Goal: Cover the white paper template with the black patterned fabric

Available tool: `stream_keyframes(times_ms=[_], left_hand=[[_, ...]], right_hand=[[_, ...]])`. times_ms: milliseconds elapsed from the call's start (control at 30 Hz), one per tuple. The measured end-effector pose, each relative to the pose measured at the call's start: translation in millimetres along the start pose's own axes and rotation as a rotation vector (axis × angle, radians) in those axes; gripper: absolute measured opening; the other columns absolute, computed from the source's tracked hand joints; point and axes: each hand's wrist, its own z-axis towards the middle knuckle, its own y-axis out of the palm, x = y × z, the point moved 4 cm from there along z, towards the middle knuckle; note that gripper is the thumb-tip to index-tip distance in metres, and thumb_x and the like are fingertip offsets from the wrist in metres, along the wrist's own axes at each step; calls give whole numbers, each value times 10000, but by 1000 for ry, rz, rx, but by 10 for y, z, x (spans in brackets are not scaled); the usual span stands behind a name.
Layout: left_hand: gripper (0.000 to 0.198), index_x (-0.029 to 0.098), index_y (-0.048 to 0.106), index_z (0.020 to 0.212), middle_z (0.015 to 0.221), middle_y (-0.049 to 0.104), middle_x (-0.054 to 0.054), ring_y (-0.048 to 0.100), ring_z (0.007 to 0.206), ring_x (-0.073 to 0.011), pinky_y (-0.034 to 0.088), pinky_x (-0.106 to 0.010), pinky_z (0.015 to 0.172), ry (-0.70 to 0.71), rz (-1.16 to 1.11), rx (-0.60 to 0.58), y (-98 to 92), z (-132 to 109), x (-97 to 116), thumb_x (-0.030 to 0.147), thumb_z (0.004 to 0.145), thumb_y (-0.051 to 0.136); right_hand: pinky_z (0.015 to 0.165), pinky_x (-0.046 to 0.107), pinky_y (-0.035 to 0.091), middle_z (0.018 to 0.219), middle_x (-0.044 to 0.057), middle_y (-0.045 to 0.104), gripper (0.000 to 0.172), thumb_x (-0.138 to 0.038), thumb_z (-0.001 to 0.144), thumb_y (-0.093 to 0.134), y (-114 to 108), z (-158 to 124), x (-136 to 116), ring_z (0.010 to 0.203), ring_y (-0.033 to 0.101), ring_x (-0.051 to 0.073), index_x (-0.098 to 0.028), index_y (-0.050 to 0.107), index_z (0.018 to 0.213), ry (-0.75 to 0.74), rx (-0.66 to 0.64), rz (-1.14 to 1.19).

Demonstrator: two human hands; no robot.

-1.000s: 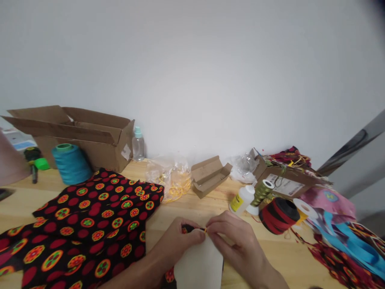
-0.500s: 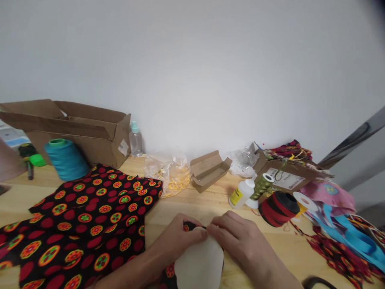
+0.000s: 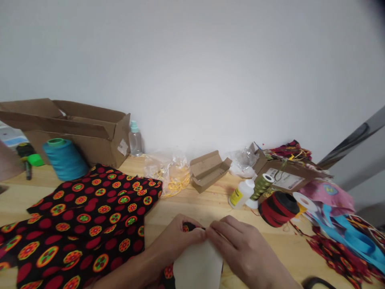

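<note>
Low in the head view, both hands meet at the top edge of a pale, off-white rounded piece (image 3: 197, 267) backed with black patterned fabric (image 3: 169, 273). My left hand (image 3: 180, 239) is closed on its upper left edge, thumb on the pale face, with a bit of the patterned fabric showing behind the thumb. My right hand (image 3: 237, 245) pinches the same edge from the right, its fingertips close to the left thumb. What lies between the fingertips is hidden. A large sheet of black cloth with red and orange motifs (image 3: 99, 224) is spread to the left.
A cardboard box (image 3: 90, 132), a teal thread cone (image 3: 66, 158) and a spray bottle (image 3: 135, 138) stand back left. A small open box (image 3: 209, 172) lies mid-table. To the right are a white bottle (image 3: 241, 194), a red-black spool (image 3: 278, 208), blue ribbon (image 3: 351, 233) and fabric scraps (image 3: 337, 257).
Both hands remain at the top edge of the pale piece. My right hand has shifted slightly, its fingers a little more bent over the edge. The table items stay put.
</note>
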Motion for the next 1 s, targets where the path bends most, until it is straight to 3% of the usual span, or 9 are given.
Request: stream_keyframes(times_ms=[600, 800, 900, 1000], left_hand=[[300, 190, 634, 720, 709, 659, -7, 600, 739, -217, 468, -290, 633, 64, -25, -12, 7, -33, 37, 412, 533, 707], [220, 190, 641, 640, 621, 652, 2, 591, 678, -206, 451, -281, 612, 60, 12, -46, 7, -23, 82, 392, 556, 669], [216, 184, 644, 583, 589, 631, 2, 573, 652, -198, 433, -272, 588, 49, 22, -82, 21, -8, 72, 396, 546, 653], [211, 180, 646, 600, 580, 613, 9, 557, 616, -185, 420, -270, 565, 15, 4, -71, 24, -5, 50, 383, 546, 637]], right_hand=[[523, 280, 458, 797, 83, 637, 209, -162, 898, 380, 25, -25, 31, 670, 534, 177, -126, 582, 936, 14, 22, 10], [550, 259, 476, 803, 84, 654, 199, -155, 879, 412, -6, -17, 45, 692, 562, 170, -165, 587, 974, 24, 107, 93], [587, 278, 484, 862, 83, 656, 239, -92, 838, 437, 6, -26, 100, 725, 568, 174, -175, 585, 1006, 89, 158, 242], [658, 297, 493, 891, 68, 660, 292, -96, 823, 461, 30, -58, 207, 769, 586, 168, -195, 562, 1079, 265, 277, 430]])
